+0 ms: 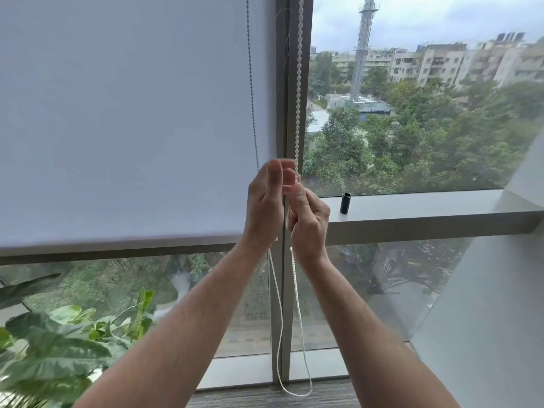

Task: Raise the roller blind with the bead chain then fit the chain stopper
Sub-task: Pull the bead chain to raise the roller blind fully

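Note:
A pale grey roller blind [123, 119] covers the left window, its bottom bar at about mid height. A white bead chain [299, 83] hangs down the window post and loops near the floor. My right hand [310, 219] is closed around the chain's front strand. Close beside it, my left hand [263, 201] is raised with its fingers apart and blurred; whether it touches the other strand I cannot tell. A small black cylinder [345, 204], perhaps the chain stopper, stands upright on the sill to the right of my hands.
A grey window sill [426, 207] runs to the right. A leafy green plant [64, 334] stands at the lower left. A second, darker chain [251, 83] hangs in front of the blind. Trees and buildings lie outside the glass.

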`<control>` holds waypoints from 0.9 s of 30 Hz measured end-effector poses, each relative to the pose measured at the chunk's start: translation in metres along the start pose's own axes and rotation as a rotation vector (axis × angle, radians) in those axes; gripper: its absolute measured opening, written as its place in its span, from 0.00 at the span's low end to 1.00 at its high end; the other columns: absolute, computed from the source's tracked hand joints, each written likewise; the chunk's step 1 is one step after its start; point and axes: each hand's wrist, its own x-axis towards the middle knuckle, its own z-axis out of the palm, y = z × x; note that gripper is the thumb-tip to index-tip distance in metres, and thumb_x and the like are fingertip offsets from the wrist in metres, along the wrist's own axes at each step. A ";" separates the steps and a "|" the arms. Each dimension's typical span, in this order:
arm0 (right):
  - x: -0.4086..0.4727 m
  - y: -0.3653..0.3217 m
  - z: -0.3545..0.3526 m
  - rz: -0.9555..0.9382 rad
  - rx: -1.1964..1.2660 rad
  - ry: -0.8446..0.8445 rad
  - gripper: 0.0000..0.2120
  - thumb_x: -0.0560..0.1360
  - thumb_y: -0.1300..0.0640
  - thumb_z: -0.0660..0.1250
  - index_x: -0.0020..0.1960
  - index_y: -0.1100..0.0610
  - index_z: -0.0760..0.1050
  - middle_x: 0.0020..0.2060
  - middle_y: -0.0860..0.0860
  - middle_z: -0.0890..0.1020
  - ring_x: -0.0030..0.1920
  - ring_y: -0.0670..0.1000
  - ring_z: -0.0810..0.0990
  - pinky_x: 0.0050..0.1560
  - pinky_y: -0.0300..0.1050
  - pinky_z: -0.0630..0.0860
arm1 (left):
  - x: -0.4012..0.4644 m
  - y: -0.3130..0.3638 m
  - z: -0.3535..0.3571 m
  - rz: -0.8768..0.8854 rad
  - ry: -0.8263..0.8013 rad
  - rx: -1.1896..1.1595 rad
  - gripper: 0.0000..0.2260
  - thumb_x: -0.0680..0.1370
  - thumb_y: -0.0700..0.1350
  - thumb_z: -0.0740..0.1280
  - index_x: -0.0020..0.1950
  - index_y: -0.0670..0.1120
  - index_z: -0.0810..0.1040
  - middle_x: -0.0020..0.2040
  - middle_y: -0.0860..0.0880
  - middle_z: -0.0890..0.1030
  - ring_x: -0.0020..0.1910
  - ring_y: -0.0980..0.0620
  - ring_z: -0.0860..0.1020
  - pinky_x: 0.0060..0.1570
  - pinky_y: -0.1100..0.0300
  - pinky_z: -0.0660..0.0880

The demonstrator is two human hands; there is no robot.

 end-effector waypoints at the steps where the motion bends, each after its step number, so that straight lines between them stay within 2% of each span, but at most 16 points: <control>1: -0.005 0.003 -0.001 0.016 -0.004 0.008 0.24 0.81 0.56 0.59 0.30 0.68 0.63 0.23 0.57 0.59 0.25 0.57 0.54 0.25 0.50 0.52 | 0.006 0.011 0.006 0.002 -0.026 -0.072 0.20 0.82 0.56 0.53 0.53 0.45 0.78 0.40 0.46 0.81 0.41 0.49 0.81 0.43 0.54 0.80; 3: -0.017 0.010 -0.005 0.041 0.034 0.021 0.23 0.80 0.58 0.59 0.29 0.65 0.59 0.24 0.58 0.56 0.25 0.57 0.53 0.24 0.43 0.52 | 0.015 0.029 0.015 -0.009 -0.114 -0.166 0.18 0.83 0.52 0.51 0.56 0.42 0.76 0.40 0.45 0.79 0.38 0.48 0.80 0.39 0.54 0.78; 4: -0.023 0.012 -0.008 0.056 0.063 0.027 0.22 0.80 0.58 0.59 0.29 0.62 0.59 0.24 0.56 0.56 0.25 0.52 0.53 0.24 0.40 0.52 | 0.018 0.034 0.018 -0.036 -0.164 -0.195 0.18 0.83 0.51 0.51 0.56 0.41 0.76 0.39 0.45 0.79 0.36 0.49 0.79 0.36 0.55 0.76; 6: -0.030 0.014 -0.015 0.100 0.094 0.029 0.21 0.80 0.57 0.59 0.29 0.56 0.59 0.23 0.50 0.57 0.24 0.46 0.54 0.24 0.41 0.50 | 0.018 0.040 0.021 -0.145 -0.226 -0.277 0.16 0.84 0.49 0.53 0.53 0.42 0.77 0.34 0.49 0.75 0.30 0.52 0.72 0.29 0.59 0.68; 8: -0.032 0.017 -0.019 0.122 0.092 0.006 0.21 0.80 0.56 0.59 0.29 0.53 0.59 0.22 0.45 0.59 0.23 0.45 0.54 0.24 0.43 0.50 | 0.017 0.039 0.024 -0.213 -0.199 -0.315 0.16 0.85 0.47 0.54 0.45 0.45 0.78 0.28 0.54 0.67 0.25 0.56 0.62 0.26 0.63 0.58; 11: -0.033 0.017 -0.021 0.172 0.122 -0.073 0.21 0.80 0.54 0.58 0.29 0.51 0.60 0.21 0.44 0.61 0.21 0.44 0.56 0.22 0.40 0.52 | 0.011 0.035 0.028 -0.134 -0.091 -0.265 0.17 0.84 0.47 0.55 0.38 0.47 0.74 0.23 0.58 0.65 0.20 0.59 0.59 0.20 0.65 0.57; 15: -0.021 0.017 -0.028 0.351 0.123 -0.135 0.26 0.83 0.42 0.54 0.28 0.50 0.69 0.21 0.45 0.64 0.21 0.44 0.60 0.22 0.38 0.57 | 0.004 0.033 0.024 -0.030 -0.032 -0.245 0.17 0.83 0.48 0.56 0.36 0.51 0.75 0.22 0.57 0.65 0.19 0.58 0.59 0.20 0.66 0.57; 16: -0.015 0.014 -0.030 0.392 0.078 -0.123 0.28 0.82 0.38 0.52 0.30 0.51 0.73 0.22 0.47 0.67 0.21 0.45 0.64 0.22 0.38 0.61 | 0.001 0.031 0.023 -0.016 -0.027 -0.232 0.17 0.83 0.48 0.56 0.36 0.52 0.75 0.22 0.57 0.65 0.19 0.58 0.59 0.20 0.66 0.58; 18: 0.002 0.006 -0.034 0.419 -0.061 -0.082 0.28 0.80 0.35 0.49 0.40 0.52 0.78 0.26 0.52 0.74 0.26 0.50 0.74 0.26 0.43 0.73 | -0.007 0.021 0.020 -0.019 -0.013 -0.194 0.16 0.82 0.48 0.57 0.36 0.52 0.75 0.22 0.56 0.65 0.20 0.58 0.59 0.20 0.67 0.60; 19: 0.012 0.001 -0.034 0.405 -0.114 -0.080 0.28 0.80 0.35 0.49 0.47 0.54 0.79 0.29 0.53 0.77 0.29 0.51 0.79 0.29 0.44 0.77 | -0.013 0.013 0.017 -0.033 -0.003 -0.168 0.16 0.82 0.48 0.57 0.35 0.51 0.75 0.22 0.56 0.64 0.20 0.58 0.59 0.21 0.67 0.62; 21: 0.029 -0.011 -0.032 0.349 -0.150 -0.111 0.28 0.82 0.38 0.50 0.55 0.60 0.77 0.35 0.55 0.80 0.34 0.48 0.83 0.34 0.42 0.79 | -0.025 -0.004 0.010 -0.076 0.009 -0.106 0.17 0.82 0.47 0.57 0.35 0.52 0.74 0.23 0.55 0.64 0.21 0.57 0.59 0.22 0.66 0.61; 23: 0.041 -0.025 -0.025 0.299 -0.106 -0.144 0.26 0.83 0.41 0.52 0.55 0.61 0.77 0.36 0.54 0.80 0.35 0.47 0.83 0.35 0.40 0.79 | -0.037 -0.022 0.002 -0.132 0.016 -0.071 0.16 0.82 0.45 0.57 0.35 0.51 0.74 0.24 0.53 0.63 0.22 0.57 0.59 0.22 0.61 0.56; 25: 0.049 -0.036 -0.012 0.271 -0.022 -0.200 0.23 0.82 0.42 0.53 0.53 0.60 0.77 0.35 0.53 0.81 0.35 0.51 0.83 0.36 0.45 0.81 | -0.044 -0.035 -0.004 -0.186 0.028 -0.055 0.16 0.81 0.47 0.58 0.35 0.51 0.75 0.25 0.49 0.62 0.22 0.56 0.59 0.24 0.56 0.54; 27: 0.054 -0.046 0.005 0.242 0.044 -0.249 0.23 0.83 0.42 0.54 0.52 0.60 0.77 0.33 0.53 0.78 0.30 0.50 0.79 0.31 0.45 0.78 | -0.046 -0.042 -0.006 -0.209 0.027 -0.023 0.16 0.81 0.48 0.57 0.34 0.53 0.75 0.26 0.47 0.61 0.23 0.55 0.59 0.25 0.53 0.54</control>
